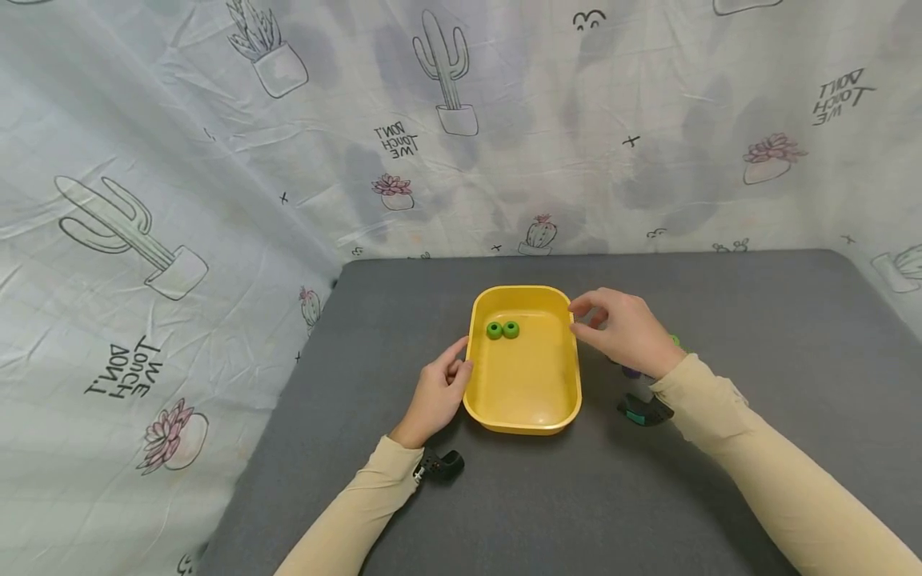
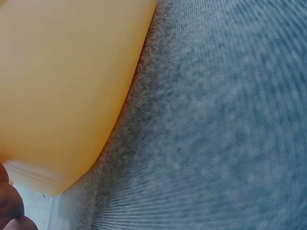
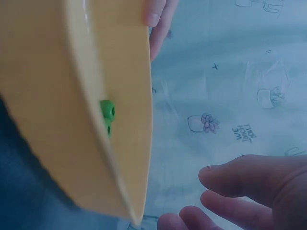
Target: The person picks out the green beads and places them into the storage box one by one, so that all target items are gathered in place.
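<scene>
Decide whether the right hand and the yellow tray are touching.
Apart. The right wrist view shows it: patterned curtain is visible between the right hand and the nearest edge of the yellow tray.

Both beige-sleeved arms [image 1: 778, 480] are extended forward; the bare left hand [image 1: 434, 396] is held with fingers bent, the bare right hand [image 1: 628, 330] with thumb and fingertips parted.
</scene>
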`<state>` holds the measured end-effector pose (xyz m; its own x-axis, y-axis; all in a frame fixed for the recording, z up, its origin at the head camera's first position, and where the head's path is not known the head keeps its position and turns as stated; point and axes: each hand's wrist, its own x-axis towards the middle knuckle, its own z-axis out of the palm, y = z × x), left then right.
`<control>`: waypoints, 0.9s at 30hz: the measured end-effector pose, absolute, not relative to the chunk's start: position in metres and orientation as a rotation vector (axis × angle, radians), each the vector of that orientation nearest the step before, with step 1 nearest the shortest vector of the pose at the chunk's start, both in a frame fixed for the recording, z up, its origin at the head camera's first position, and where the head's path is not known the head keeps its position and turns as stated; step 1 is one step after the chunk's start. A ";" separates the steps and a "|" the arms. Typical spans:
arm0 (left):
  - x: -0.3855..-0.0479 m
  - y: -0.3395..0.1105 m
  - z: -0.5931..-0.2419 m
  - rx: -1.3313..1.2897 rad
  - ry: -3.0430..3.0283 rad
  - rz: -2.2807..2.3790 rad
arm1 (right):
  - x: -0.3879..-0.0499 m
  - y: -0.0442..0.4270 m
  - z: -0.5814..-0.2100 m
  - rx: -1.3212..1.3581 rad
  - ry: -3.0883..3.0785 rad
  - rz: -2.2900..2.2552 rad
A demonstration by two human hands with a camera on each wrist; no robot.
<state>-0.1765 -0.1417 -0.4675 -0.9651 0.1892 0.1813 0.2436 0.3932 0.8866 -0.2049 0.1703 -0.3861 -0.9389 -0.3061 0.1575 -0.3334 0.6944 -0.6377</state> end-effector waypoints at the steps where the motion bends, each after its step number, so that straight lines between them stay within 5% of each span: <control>1: -0.174 -0.140 -0.463 -0.396 -2.575 -1.657 | -0.202 0.175 -0.386 0.538 -2.852 1.083; 6: -0.163 -0.132 -0.440 -0.392 -2.566 -1.668 | -0.187 0.194 -0.390 0.525 -2.831 1.033; 27: -0.164 -0.137 -0.448 -0.382 -2.567 -1.682 | -0.152 0.243 -0.415 0.391 -2.811 0.911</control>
